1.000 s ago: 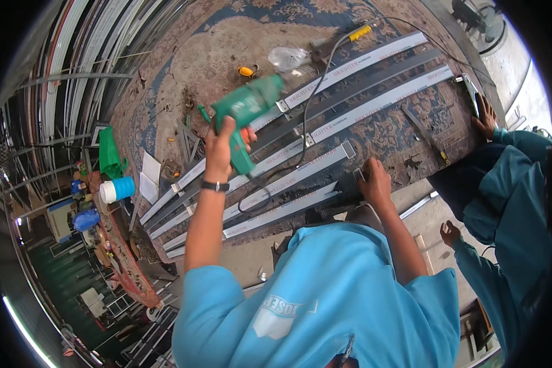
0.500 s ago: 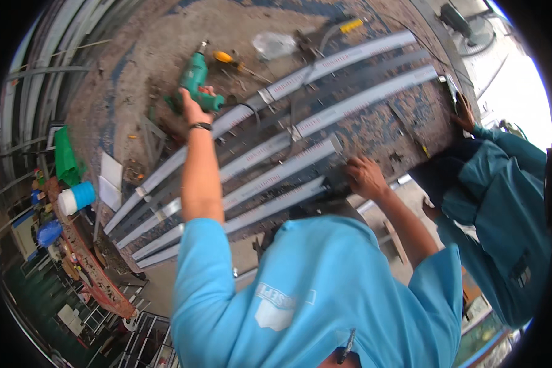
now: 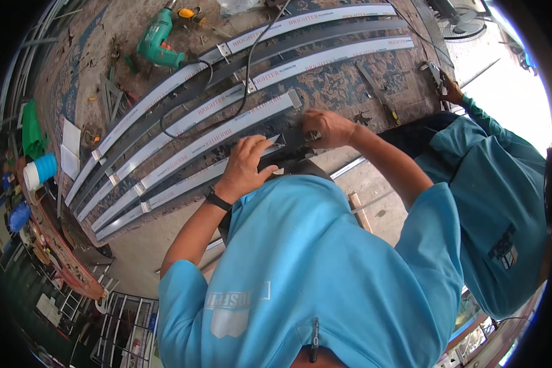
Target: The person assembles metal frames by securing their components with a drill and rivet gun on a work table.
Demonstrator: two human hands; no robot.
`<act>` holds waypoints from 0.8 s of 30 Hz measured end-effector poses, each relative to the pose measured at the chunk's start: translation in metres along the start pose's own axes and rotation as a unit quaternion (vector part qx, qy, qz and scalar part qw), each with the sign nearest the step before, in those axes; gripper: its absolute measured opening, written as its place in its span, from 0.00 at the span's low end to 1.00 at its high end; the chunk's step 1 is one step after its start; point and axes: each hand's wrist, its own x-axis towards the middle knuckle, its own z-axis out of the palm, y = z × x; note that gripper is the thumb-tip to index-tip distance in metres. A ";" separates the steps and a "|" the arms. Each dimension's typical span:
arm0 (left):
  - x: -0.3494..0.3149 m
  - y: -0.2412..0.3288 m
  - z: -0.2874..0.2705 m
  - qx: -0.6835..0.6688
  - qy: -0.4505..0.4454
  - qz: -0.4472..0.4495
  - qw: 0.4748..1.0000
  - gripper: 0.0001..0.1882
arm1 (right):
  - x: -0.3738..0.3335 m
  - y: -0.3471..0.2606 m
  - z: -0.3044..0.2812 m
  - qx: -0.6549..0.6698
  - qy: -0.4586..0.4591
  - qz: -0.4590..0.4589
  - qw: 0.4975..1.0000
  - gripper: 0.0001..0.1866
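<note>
My left hand (image 3: 244,170) is over the end of the nearest film-covered aluminium profile (image 3: 190,182), its fingers on the far side and the thumb on the near side. Beside it, my right hand (image 3: 329,129) is curled above the dark table edge; whatever lies within its fingers is hidden. A longer aluminium profile (image 3: 221,130) ends just left of my right hand. The green power drill (image 3: 157,42) lies on its side at the far left of the table, touched by neither hand.
Two long profiles (image 3: 310,69) and dark strips run across the worn table (image 3: 343,86). A black cable (image 3: 249,67) crosses them. A yellow-handled screwdriver (image 3: 191,15) lies by the drill. At right, a co-worker's hand (image 3: 451,91) rests at the table edge. A fan (image 3: 463,27) stands beyond.
My left hand has let go of the drill and come down to the nearest profile. My right hand has curled up more. The whole view has shifted, with the table higher in the picture.
</note>
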 end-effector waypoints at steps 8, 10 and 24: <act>0.007 0.006 0.010 0.020 -0.120 -0.086 0.989 0.33 | -0.007 -0.006 -0.005 0.443 -0.185 0.295 0.826 0.22; 0.018 -0.004 0.011 -0.069 -0.157 -0.176 0.969 0.29 | -0.008 -0.001 0.007 0.632 -0.148 0.356 0.672 0.25; 0.081 0.046 0.090 0.114 0.034 0.034 0.992 0.08 | 0.009 0.051 0.058 0.715 -0.117 0.338 0.601 0.19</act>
